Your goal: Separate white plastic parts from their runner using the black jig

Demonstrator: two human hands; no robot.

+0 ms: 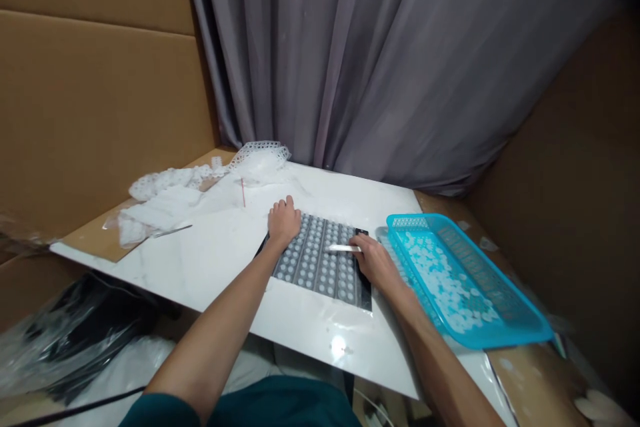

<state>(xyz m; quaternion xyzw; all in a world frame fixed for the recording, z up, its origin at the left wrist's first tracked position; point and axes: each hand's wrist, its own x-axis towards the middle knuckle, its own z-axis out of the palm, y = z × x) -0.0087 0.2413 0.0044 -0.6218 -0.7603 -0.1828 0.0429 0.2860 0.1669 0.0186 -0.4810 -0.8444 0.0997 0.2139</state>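
Observation:
A dark sheet with rows of round whitish pieces lies flat on the white table. My left hand is at its upper left edge, fingers curled down and close together, fingertips hidden. Over the sheet's right side, my right hand is closed around a slim white stick-like tool, which points left above the rows. I cannot tell whether its tip touches the pieces. To the right of this hand stands a blue plastic basket with many small white round pieces in it.
White perforated strips and crumpled film lie at the left, with a thin metal tool beside them. A thin red stick is farther back. Cardboard walls and a grey curtain enclose the white table.

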